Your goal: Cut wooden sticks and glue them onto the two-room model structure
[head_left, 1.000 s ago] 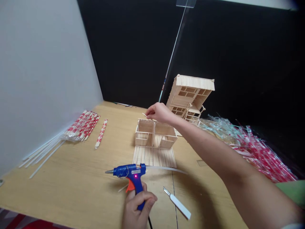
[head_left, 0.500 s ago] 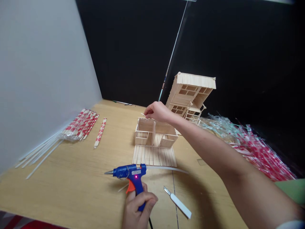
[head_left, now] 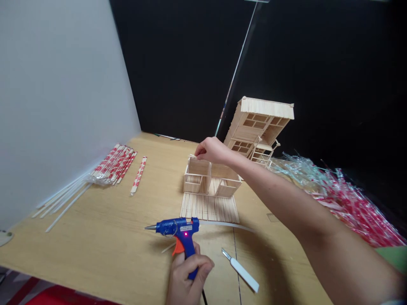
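A blue glue gun (head_left: 177, 228) with an orange trigger and a lit red light is gripped in my left hand (head_left: 187, 275), its nozzle pointing left. My right hand (head_left: 210, 150) reaches over to the back wall of a small roofless wooden stick house (head_left: 212, 180), fingers pinched on a thin wooden stick (head_left: 192, 156) lying along the wall's top edge. Much of that stick is hidden by the fingers. A plank-like stick floor (head_left: 208, 208) extends in front of the house. A long white glue stick (head_left: 225, 224) sticks out behind the gun.
A taller wooden model house (head_left: 259, 123) stands at the back. Red-and-white wrapped chopsticks (head_left: 116, 165) and white glue sticks (head_left: 68, 195) lie at left, with one wrapped pair (head_left: 139, 176) apart. A white-handled cutter (head_left: 243, 273) lies front right; crumpled wrappers (head_left: 346, 195) are piled at right.
The view has shifted slightly, moving the scene right. My right hand has lowered the thin stick onto the back wall's top. My left hand still holds the glue gun.
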`<move>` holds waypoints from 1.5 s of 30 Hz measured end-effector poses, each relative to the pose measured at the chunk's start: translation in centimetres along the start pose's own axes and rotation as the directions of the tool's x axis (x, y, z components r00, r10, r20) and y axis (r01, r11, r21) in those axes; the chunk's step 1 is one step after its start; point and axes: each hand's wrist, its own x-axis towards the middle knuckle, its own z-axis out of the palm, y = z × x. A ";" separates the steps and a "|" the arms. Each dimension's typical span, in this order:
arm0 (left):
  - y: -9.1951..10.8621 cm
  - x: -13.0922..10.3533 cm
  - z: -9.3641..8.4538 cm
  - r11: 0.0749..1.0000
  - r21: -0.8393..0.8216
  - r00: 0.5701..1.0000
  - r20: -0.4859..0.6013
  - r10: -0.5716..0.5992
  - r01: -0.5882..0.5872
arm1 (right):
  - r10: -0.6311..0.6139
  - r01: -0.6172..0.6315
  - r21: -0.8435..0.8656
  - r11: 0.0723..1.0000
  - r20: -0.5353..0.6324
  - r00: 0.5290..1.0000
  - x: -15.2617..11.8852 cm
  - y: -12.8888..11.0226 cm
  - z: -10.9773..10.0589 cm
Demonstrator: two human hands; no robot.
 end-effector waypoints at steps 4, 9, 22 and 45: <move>0.2 0.1 0.0 1.000 -0.007 1.000 -0.010 0.007 -0.007 | -0.018 0.018 -0.033 0.999 0.028 0.999 0.2 -0.1 0.3; 0.4 0.1 -0.2 1.000 -0.018 1.000 0.006 0.010 -0.009 | -0.027 0.031 -0.075 0.997 0.051 0.998 0.3 -0.4 0.4; 0.4 0.1 -0.1 0.998 -0.048 0.999 0.022 -0.029 0.030 | -0.023 0.035 -0.125 0.992 0.099 0.995 0.5 -0.8 0.5; 0.3 0.1 -0.1 1.000 -0.010 1.000 0.021 -0.017 0.017 | -0.005 0.017 -0.138 0.990 0.089 0.996 0.4 -0.9 0.6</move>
